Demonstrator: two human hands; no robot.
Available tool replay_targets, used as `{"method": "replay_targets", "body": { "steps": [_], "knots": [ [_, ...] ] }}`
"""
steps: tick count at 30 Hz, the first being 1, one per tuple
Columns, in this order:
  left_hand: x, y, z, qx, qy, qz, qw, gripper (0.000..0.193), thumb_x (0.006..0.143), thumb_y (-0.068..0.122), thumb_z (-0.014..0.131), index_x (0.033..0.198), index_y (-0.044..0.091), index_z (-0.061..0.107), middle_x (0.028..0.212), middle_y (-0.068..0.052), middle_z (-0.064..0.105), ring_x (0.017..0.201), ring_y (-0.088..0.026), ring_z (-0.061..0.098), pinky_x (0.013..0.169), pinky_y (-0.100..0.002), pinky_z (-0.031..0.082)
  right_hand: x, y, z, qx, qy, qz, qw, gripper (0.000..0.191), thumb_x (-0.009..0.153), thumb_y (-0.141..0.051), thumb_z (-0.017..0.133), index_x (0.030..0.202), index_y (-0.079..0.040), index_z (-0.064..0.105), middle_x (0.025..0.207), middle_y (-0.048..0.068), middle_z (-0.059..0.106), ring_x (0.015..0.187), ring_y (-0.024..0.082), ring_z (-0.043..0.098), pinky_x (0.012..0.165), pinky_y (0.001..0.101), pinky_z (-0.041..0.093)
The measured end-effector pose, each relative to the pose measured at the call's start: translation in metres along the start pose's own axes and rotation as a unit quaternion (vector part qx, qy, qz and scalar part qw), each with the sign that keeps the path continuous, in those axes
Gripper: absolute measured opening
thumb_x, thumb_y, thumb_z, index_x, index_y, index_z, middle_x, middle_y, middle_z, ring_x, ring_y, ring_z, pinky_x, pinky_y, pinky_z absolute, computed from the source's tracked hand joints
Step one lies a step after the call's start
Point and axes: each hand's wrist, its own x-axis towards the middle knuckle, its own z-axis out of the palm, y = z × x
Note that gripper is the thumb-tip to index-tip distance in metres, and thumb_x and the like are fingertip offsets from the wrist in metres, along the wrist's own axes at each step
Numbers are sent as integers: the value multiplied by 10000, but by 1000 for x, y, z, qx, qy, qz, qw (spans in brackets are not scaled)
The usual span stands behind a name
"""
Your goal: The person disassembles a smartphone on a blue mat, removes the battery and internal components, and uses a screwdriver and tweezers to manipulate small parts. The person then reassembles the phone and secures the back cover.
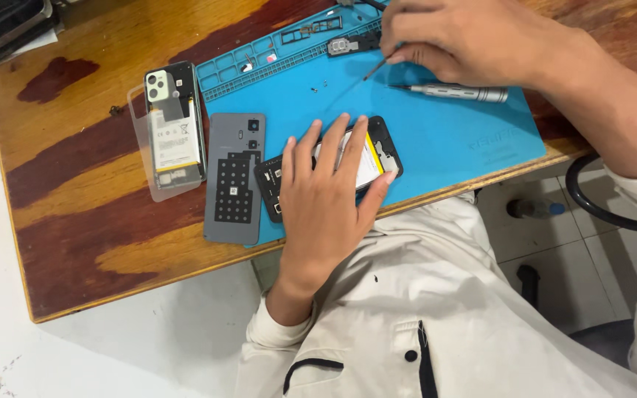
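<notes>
My left hand lies flat, fingers spread, on an opened black phone with its back off and a white-and-yellow battery showing, resting on a blue work mat. My right hand is at the mat's far edge, pinching a thin dark tool whose tip points down at the mat. A silver screwdriver lies on the mat just below that hand. Tiny screws sit near the tool tip.
A grey back cover lies inside-up left of the phone. Further left, a second opened phone rests in a clear case. Small parts lie in the mat's tray compartments. The wooden table ends near my lap.
</notes>
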Motion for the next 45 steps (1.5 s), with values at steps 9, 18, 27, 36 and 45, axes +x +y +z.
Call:
{"method": "replay_targets", "body": {
  "steps": [9,18,27,36,45],
  "knots": [
    [5,1,-8,-2,1,3,1000,608,939,423,722,1419,69,602,1430,-133,581,1313,-399,494,1119,-518,376,-3,-23,-4,395,80,112,908,88,1106,-21,639,1168,-34,578,1095,77,709,1076,141,722,963,298,619],
    [2,-5,-3,4,4,4,1000,619,937,425,734,1422,65,598,1429,-126,581,1327,-391,492,1119,-513,368,-5,-38,4,355,91,69,928,218,1098,57,642,1263,24,503,1065,162,718,1012,204,752,864,286,645],
    [2,-4,-1,5,4,0,1000,620,931,424,736,1417,64,598,1420,-125,589,1328,-388,496,1116,-513,368,-7,-34,6,367,97,111,918,264,1009,30,614,1227,28,466,1011,144,696,983,204,746,811,292,642],
    [2,-4,-2,7,5,0,1000,614,936,425,734,1413,60,601,1422,-129,589,1330,-384,500,1117,-510,371,-8,-38,0,303,68,66,948,216,1088,43,639,1205,16,460,1027,159,719,1020,223,775,818,300,615],
    [2,0,-4,-3,18,-13,1000,767,930,512,747,1473,18,521,1468,-149,550,1363,-378,493,1176,-528,352,-18,-47,-25,84,78,189,975,60,1079,-48,681,1080,11,667,955,130,709,852,242,718,728,357,582]
  ]
}}
